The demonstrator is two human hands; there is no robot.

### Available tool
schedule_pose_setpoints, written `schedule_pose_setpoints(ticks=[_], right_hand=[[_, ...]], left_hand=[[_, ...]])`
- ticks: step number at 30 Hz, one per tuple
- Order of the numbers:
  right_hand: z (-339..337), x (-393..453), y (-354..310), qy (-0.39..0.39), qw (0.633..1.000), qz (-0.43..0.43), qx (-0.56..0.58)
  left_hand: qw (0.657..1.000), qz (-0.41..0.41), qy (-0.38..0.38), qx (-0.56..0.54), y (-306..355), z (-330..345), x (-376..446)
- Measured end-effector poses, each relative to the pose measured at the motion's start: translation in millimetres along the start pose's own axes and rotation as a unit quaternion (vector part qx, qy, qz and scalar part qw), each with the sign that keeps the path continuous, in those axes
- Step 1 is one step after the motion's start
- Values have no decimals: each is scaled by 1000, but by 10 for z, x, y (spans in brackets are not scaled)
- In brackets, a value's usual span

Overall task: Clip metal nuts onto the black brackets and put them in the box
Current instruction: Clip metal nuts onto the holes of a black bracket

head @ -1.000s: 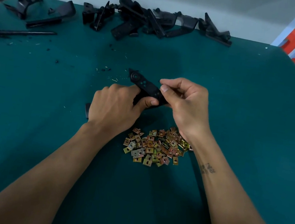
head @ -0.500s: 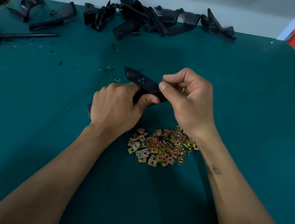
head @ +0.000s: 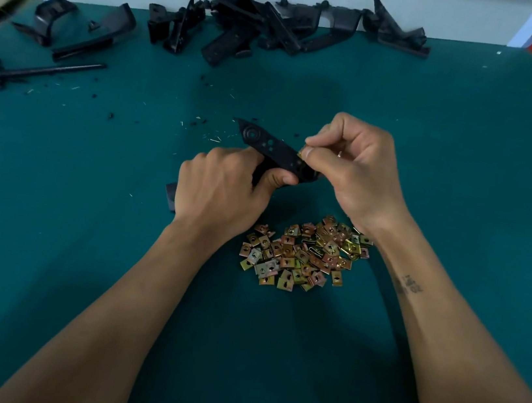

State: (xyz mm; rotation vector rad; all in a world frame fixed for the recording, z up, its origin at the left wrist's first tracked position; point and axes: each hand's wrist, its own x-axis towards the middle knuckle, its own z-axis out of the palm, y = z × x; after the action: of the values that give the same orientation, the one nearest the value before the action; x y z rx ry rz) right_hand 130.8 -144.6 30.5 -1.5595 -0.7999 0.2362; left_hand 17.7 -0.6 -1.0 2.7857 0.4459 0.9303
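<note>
Dim overhead light, soft shadows beneath the arms, blurred wide-angle edges.

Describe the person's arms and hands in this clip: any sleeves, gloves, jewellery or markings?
Both forearms are bare, with no sleeves in view, and both the left hand and the right hand are ungloved. No watch or bracelet shows on either wrist. The right forearm bears a small dark tattoo of blurred characters, too small to read.

bracket (head: 273,149): matt black plastic | nuts (head: 305,253): shiny brassy metal | table (head: 435,156): matt teal cloth
</note>
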Motion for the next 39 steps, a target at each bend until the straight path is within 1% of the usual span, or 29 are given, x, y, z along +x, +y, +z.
schedule_pose_setpoints(ticks=[4,7,11,15,18,22,27,30,32,34,36,39], right_hand=[[41,-11,28,24,997,61,30],[148,-39,33,52,998,34,18],[182,-46,17,63,998,8,18],[125,-26,-13,46,999,12,-10],[98,-22,-35,31,999,5,2],[163,-51,-48,42,998,-46,28],[166,-77,-27,35,994,-103,-18],[166,-53,-33,41,997,-61,33],[155,-48,-10,36,998,-42,38],[122,-45,24,23,999,-41,13],[118,-49,38,27,998,-56,-8],[240,-84,34,75,995,-69,15]], left_hand=[[1000,-1,3,-7,3,21,7],[1000,-22,2,-15,-13,19,17],[999,-29,16,-32,-26,6,11],[999,-36,6,-39,-39,18,8],[998,-40,11,-49,-31,9,12],[995,-60,20,-72,-39,-4,11],[999,-30,19,-39,-17,-12,-10],[999,-30,21,-23,-17,-9,-10],[999,-39,22,-28,-29,-4,-6],[998,-44,19,-35,-36,3,-4],[998,-42,15,-38,-26,6,-2],[998,-39,26,-49,-17,-4,9]])
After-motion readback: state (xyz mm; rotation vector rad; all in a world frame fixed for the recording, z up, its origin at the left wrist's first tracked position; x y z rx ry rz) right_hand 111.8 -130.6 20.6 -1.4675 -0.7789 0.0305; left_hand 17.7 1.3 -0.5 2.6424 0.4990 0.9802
